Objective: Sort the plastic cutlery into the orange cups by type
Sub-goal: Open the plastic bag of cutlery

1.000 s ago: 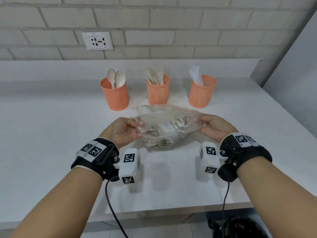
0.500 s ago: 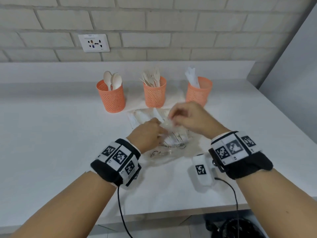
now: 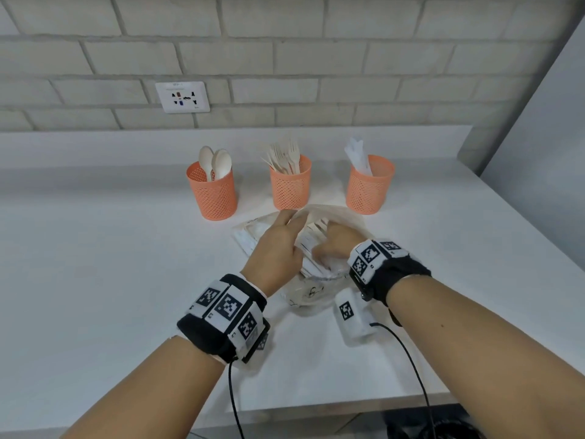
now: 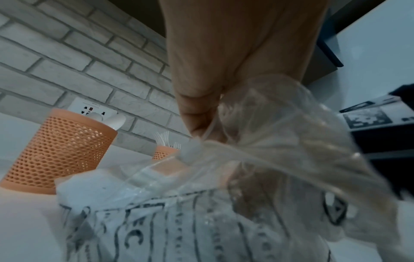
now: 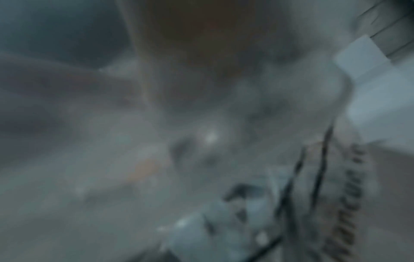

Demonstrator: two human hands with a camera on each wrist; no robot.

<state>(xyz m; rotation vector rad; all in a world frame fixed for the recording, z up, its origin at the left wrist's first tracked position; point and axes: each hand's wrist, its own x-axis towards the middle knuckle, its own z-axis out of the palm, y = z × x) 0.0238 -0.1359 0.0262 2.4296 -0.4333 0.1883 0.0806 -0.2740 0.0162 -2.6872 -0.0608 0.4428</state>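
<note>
Both my hands have dropped lower onto the clear plastic bag (image 3: 335, 223) since a moment ago, and my right hand (image 3: 332, 245) has gone down into its mouth; whether those fingers are curled on anything I cannot tell, the right wrist view being a blur. My left hand (image 3: 278, 245) pinches the bag's edge (image 4: 257, 141). Inside it lies a bundle of paper-wrapped cutlery (image 3: 311, 236), its long axis running away from me and to the right. Just behind the bag stand three orange mesh cups: spoons upright in the left cup (image 3: 212, 194), forks fanned in the middle cup (image 3: 290, 185), wrapped pieces in the right cup (image 3: 368, 188). All sits on a white counter (image 3: 95, 264) against a pale brick wall (image 3: 316, 58) with a socket (image 3: 183, 97).
</note>
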